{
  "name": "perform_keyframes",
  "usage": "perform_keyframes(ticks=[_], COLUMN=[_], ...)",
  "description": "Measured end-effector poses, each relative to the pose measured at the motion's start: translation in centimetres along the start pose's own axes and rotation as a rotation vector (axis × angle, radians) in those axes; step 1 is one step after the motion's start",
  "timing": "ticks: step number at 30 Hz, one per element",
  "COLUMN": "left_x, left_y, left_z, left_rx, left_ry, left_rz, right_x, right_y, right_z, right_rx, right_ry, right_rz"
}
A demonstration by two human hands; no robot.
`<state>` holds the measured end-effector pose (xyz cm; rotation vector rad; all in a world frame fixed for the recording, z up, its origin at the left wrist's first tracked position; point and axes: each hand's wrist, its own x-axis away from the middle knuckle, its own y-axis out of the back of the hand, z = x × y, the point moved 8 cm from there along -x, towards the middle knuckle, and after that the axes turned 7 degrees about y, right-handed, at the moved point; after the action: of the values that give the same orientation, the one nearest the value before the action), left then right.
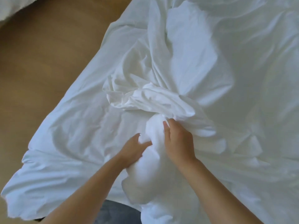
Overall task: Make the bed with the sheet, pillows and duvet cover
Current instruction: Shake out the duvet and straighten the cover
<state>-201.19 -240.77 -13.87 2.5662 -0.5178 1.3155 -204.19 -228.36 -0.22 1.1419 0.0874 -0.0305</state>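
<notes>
My left hand (133, 151) grips the left side of a soft white padded bundle (145, 178), with thumb and fingers curled into it. My right hand (178, 143) lies over the bundle's right side, its fingers close together and nearly straight, the tips pressing the top end; its thumb is hidden. The bundle is plump and runs lengthwise from my body towards the middle of the bed. It lies on a white duvet cover (80, 126), thin and heavily creased, that is spread across the bed. Just beyond my fingertips the cover gathers into a thick knot of folds (153, 97), with long ridges running away from me. The cover's left edge slants diagonally, and its near corner hangs ragged at lower left. Beside it is open brown wooden floor (40, 54). More white bedding (8, 7) shows in the far left corner, and something grey (118, 212) sits below my arms.
</notes>
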Motion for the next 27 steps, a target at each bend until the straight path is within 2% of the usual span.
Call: perform_keyframes(ticks=[3, 6, 8, 10, 12, 14, 15, 17, 19, 22, 24, 27], left_x=[5.0, 9.5, 11.9, 13.0, 13.2, 12.2, 11.2, 9.4, 8.5, 8.9, 9.4, 10.8], left_y=[-6.2, -14.0, -18.2, -20.1, -19.1, -16.8, -15.7, -13.8, -13.1, -14.2, -16.2, -21.6], left_z=[1.5, 0.4, 0.5, 2.3, 4.1, 5.1, 5.8, 7.9, 11.0, 13.5, 13.6, 10.7], left_rx=[0.257, 0.407, 0.352, 0.196, 0.048, -0.103, -0.172, -0.249, -0.196, -0.069, 0.045, 0.234], left_ry=[-0.06, -0.204, -0.266, -0.303, -0.367, -0.402, -0.371, -0.166, 0.079, 0.245, 0.274, 0.214], left_rz=[-0.029, 0.093, 0.189, 0.216, 0.123, -0.065, -0.16, -0.272, -0.244, -0.164, -0.136, -0.023], right_x=[-0.6, 3.1, 7.7, 12.2, 15.2, 16.8, 17.5, 19.4, 22.5, 28.6, 32.2, 33.9], right_y=[0.7, 3.3, 5.7, 7.3, 7.0, 5.6, 4.9, 4.0, 3.6, 2.8, 2.5, 3.1], right_z=[-1.0, -1.5, -3.6, -6.7, -9.5, -10.7, -10.5, -10.3, -11.1, -13.4, -14.4, -14.6], right_rx=[-0.094, -0.122, -0.158, -0.1, 0.045, 0.118, 0.061, -0.152, -0.28, -0.323, -0.372, -0.518], right_ry=[-0.108, -0.112, -0.167, -0.239, -0.293, -0.268, -0.252, -0.289, -0.418, -0.648, -0.74, -0.74], right_rz=[0.084, 0.096, 0.059, 0.103, 0.261, 0.357, 0.368, 0.298, 0.209, 0.187, 0.182, 0.112])
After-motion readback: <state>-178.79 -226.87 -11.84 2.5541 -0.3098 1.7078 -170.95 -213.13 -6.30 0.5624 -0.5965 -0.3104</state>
